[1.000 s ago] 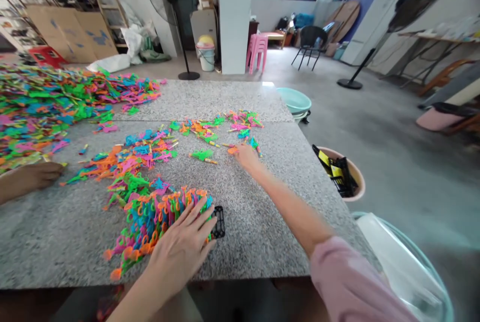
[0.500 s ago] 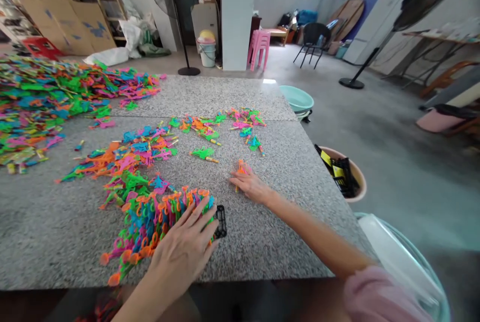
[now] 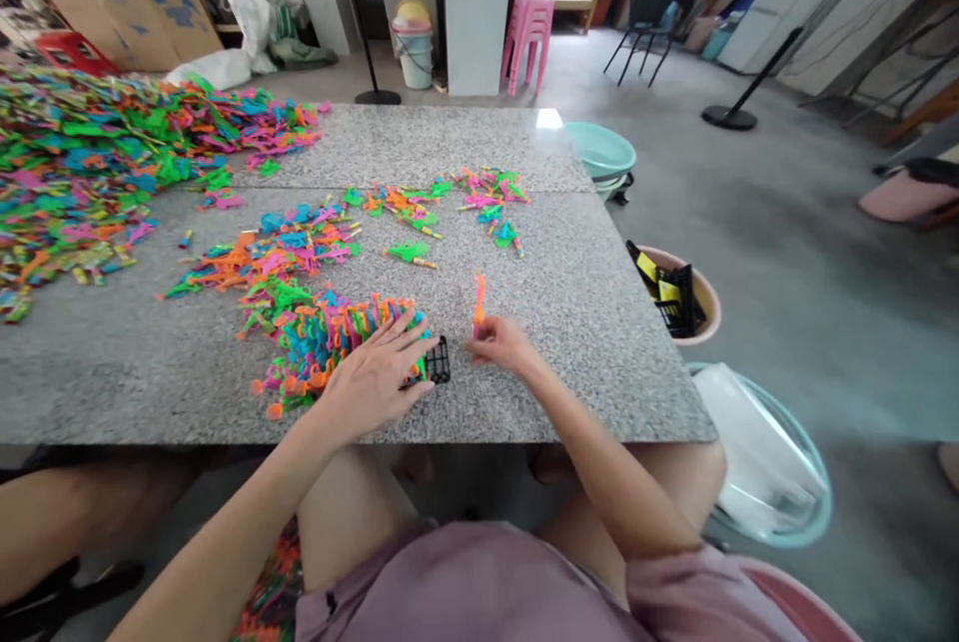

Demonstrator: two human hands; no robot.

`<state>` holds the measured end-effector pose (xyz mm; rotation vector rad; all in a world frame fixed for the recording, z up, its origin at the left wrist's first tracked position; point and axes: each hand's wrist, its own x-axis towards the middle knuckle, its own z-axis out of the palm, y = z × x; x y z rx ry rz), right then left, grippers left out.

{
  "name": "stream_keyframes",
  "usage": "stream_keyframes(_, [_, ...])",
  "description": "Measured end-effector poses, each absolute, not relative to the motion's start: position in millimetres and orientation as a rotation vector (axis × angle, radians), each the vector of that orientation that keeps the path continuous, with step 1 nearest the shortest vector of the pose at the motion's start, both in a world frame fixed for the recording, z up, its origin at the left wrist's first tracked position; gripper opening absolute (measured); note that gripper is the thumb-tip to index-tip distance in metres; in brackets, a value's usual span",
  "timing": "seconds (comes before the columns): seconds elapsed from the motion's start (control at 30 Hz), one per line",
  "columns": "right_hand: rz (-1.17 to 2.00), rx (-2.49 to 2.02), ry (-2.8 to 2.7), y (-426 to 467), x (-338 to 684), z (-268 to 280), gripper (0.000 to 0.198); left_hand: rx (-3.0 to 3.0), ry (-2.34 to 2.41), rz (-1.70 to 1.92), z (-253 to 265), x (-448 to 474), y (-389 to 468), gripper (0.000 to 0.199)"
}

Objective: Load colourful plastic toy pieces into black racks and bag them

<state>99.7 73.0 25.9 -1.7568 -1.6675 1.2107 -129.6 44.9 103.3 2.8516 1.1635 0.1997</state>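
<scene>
My left hand (image 3: 379,372) lies with fingers stretched over the end of a packed row of small bright plastic toys (image 3: 315,347), in orange, green, blue and pink. Under its fingertips, a black gridded plastic tray (image 3: 438,360) sticks out on the right. Just right of that tray, my right hand (image 3: 505,344) pinches a small orange plastic toy (image 3: 479,298) by its near end, the rest pointing away from me. The toy's exact kind is too small to make out, and its gripped end is partly hidden by my fingers.
Loose toys (image 3: 277,253) lie beyond the row, and a large heap (image 3: 112,143) covers the far left of the speckled stone table (image 3: 569,322). Past the right edge stand a tub of black trays (image 3: 708,293) and turquoise basins (image 3: 599,148). A person's leg (image 3: 67,512) shows lower left.
My right hand has closed on the orange toy and drawn it slightly nearer. My left hand stays on the row. The view has tipped downward.
</scene>
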Motion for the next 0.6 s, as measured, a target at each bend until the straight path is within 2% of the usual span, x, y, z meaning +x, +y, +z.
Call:
stream_keyframes(0.1, [1.211, -1.536, -1.636, 36, 77, 13, 0.007, 2.807, 1.253, 0.193, 102, -129, 45, 0.066])
stream_keyframes(0.2, [1.082, -1.529, -1.715, 22, 56, 8, 0.007, 2.812, 1.272, 0.188, 100, -130, 46, 0.06])
stream_keyframes(0.37, [0.789, -1.833, -2.059, 37, 42, 29, 0.016, 2.799, 1.291, 0.16, 99, -128, 45, 0.058])
stream_keyframes(0.6, [0.711, -1.872, -2.352, 40, 27, 54, 0.025, 2.713, 1.361, 0.204, 102, -124, 45, 0.068])
